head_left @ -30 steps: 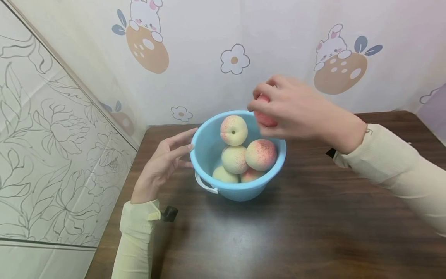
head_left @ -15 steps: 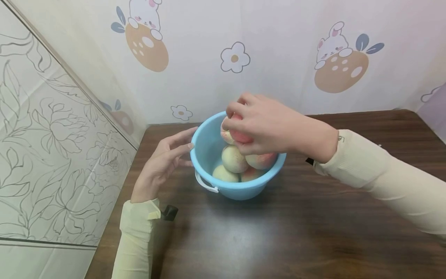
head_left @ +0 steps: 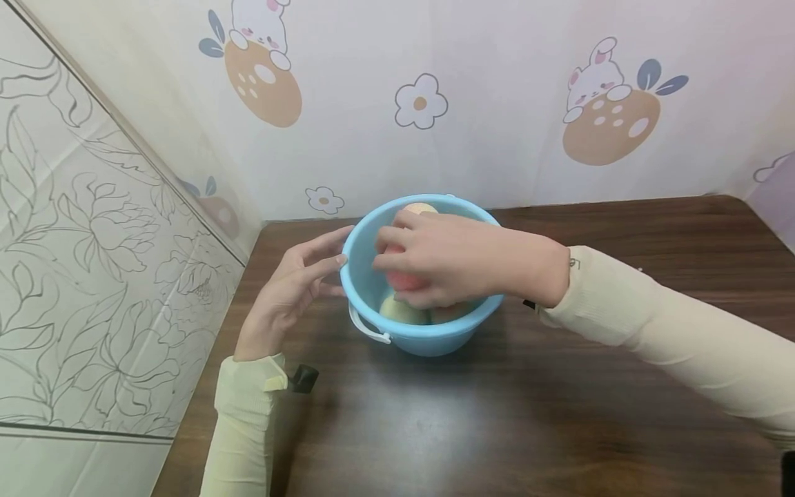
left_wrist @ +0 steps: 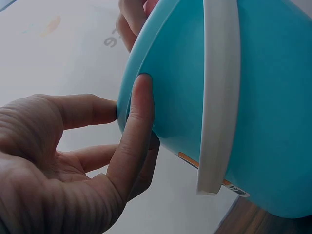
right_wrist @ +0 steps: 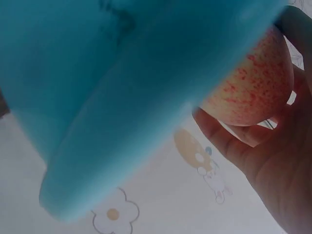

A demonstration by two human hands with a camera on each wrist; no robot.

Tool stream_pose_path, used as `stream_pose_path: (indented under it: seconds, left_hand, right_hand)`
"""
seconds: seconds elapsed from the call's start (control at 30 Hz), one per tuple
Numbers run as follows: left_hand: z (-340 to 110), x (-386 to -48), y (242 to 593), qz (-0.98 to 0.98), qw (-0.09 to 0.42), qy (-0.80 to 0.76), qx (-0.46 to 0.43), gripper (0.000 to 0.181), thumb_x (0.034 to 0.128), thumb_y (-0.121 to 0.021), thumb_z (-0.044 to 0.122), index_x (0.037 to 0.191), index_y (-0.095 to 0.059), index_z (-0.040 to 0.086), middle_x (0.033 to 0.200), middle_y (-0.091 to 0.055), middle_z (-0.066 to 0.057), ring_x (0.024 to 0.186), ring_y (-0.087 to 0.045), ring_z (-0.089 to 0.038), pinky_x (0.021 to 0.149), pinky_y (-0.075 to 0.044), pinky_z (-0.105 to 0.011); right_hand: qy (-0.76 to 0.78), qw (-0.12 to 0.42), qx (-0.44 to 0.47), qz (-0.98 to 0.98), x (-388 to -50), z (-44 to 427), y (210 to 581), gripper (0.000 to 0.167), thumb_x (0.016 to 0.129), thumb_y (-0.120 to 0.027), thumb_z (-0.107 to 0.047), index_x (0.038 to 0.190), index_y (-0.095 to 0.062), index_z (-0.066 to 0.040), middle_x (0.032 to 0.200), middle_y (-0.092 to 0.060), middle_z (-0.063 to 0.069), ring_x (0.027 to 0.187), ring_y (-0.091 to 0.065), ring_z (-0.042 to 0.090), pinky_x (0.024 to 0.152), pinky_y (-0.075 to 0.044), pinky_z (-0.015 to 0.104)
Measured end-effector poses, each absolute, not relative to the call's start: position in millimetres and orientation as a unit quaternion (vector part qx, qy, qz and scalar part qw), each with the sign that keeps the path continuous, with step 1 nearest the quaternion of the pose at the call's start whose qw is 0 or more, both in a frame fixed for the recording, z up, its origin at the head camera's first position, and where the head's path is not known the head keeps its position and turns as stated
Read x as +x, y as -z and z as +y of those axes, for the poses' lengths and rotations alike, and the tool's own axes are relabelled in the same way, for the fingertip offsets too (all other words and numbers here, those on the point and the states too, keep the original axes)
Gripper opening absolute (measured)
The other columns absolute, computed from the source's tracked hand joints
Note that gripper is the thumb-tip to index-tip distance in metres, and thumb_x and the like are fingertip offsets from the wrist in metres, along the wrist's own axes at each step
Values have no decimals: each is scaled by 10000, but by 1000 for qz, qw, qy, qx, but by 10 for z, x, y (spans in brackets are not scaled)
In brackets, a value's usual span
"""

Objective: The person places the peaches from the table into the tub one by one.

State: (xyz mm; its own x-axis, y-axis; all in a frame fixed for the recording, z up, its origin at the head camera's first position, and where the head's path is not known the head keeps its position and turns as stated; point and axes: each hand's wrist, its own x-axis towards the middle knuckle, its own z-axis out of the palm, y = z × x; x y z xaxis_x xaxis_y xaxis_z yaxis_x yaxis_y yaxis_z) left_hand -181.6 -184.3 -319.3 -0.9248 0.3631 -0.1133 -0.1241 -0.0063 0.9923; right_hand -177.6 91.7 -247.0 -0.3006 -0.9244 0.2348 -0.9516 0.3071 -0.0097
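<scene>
A light blue bucket (head_left: 428, 333) with a white handle (head_left: 369, 328) stands on the table and has peaches in it. My left hand (head_left: 292, 290) is at its left rim, thumb on the edge and fingers against the outer wall; the left wrist view shows these fingers (left_wrist: 139, 112) just under the lip. Inside the bucket's mouth my right hand (head_left: 459, 255) grips a reddish peach (head_left: 402, 273) from above. Speckled red on cream, that peach (right_wrist: 258, 83) shows between thumb and fingers in the right wrist view. A pale peach (head_left: 404, 310) lies below it; others are mostly hidden by the hand.
The dark wooden table (head_left: 621, 386) carries the bucket close to the back wall (head_left: 497, 124), which has rabbit and flower prints. A tiled wall (head_left: 105, 276) with line-drawn flowers runs along the left side.
My right hand, holding the reddish peach, has come left and down from above the bucket's right rim into its mouth, covering the peaches there. My left hand has stayed at the rim.
</scene>
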Motion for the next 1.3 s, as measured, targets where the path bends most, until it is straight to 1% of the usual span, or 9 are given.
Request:
stream_pose_path:
  seconds: [0.1, 0.27, 0.47, 0.67, 0.9, 1.0, 1.13, 1.23, 1.3]
  left_hand:
    - [-1847, -1817, 3197, 683, 173, -704, 89, 518, 1004, -633, 85, 1513, -549, 130, 1325, -635, -100, 1087, -713, -220, 778, -658, -438]
    - [-1852, -1818, 3200, 684, 172, -703, 93, 516, 1006, -633, 89, 1513, -549, 132, 1314, -632, -102, 1085, -711, -218, 772, -659, -434]
    - [-1852, -1824, 3200, 683, 175, -703, 94, 523, 1002, -633, 83, 1515, -545, 128, 1324, -624, -108, 1066, -717, -208, 770, -659, -426]
    - [-1857, -1821, 3191, 684, 176, -701, 96, 531, 1001, -635, 88, 1522, -536, 123, 1345, -620, -105, 1072, -718, -205, 769, -659, -421]
    - [-1853, -1823, 3186, 680, 177, -704, 102, 543, 1003, -630, 78, 1534, -519, 109, 1347, -611, -95, 1036, -724, -199, 760, -659, -412]
    - [-1854, -1824, 3187, 678, 179, -705, 101, 541, 1003, -629, 76, 1532, -522, 111, 1333, -613, -96, 1043, -723, -204, 763, -659, -415]
    - [-1855, -1823, 3188, 681, 178, -704, 95, 524, 1007, -634, 86, 1520, -540, 129, 1363, -619, -99, 1081, -719, -217, 770, -659, -418]
    - [-1854, -1825, 3191, 683, 177, -703, 92, 516, 1010, -634, 91, 1516, -546, 136, 1381, -621, -96, 1090, -716, -216, 771, -659, -415]
    - [-1855, -1826, 3192, 682, 177, -703, 93, 520, 1008, -631, 85, 1518, -543, 132, 1360, -623, -98, 1078, -716, -211, 768, -659, -414]
  right_hand:
    - [-83, 72, 592, -799, -1763, 875, 2498, 250, 947, -739, -290, 1166, -703, -175, 1123, -626, 10, 1004, -527, 235, 844, -478, 366]
    - [-88, 47, 600, -794, -1746, 823, 2544, 246, 971, -722, -327, 1176, -700, -193, 1151, -646, -24, 1039, -547, 220, 915, -483, 366]
    - [-92, -10, 583, -807, -1748, 815, 2590, 265, 978, -715, -306, 1232, -704, -230, 1246, -658, -72, 1163, -553, 200, 934, -525, 323]
    - [-88, -18, 593, -800, -1776, 798, 2652, 353, 961, -735, -274, 1306, -684, -221, 1312, -660, -48, 1241, -563, 204, 1011, -532, 354]
    - [-91, -48, 591, -800, -1776, 791, 2614, 416, 941, -739, -227, 1349, -659, -220, 1417, -631, -36, 1370, -519, 216, 1120, -488, 410]
    - [-89, -47, 590, -801, -1772, 806, 2594, 442, 930, -745, -228, 1360, -642, -228, 1393, -627, -45, 1359, -520, 210, 1109, -487, 408]
    - [-91, -45, 590, -801, -1765, 831, 2570, 482, 926, -748, -243, 1391, -619, -233, 1354, -624, -54, 1325, -531, 199, 1081, -494, 403]
    - [-90, -49, 587, -803, -1759, 847, 2545, 507, 923, -752, -240, 1411, -615, -226, 1357, -626, -52, 1306, -539, 206, 1076, -494, 405]
    - [-88, -55, 583, -806, -1753, 859, 2517, 525, 923, -762, -254, 1424, -612, -221, 1374, -624, -45, 1305, -541, 216, 1075, -500, 408]
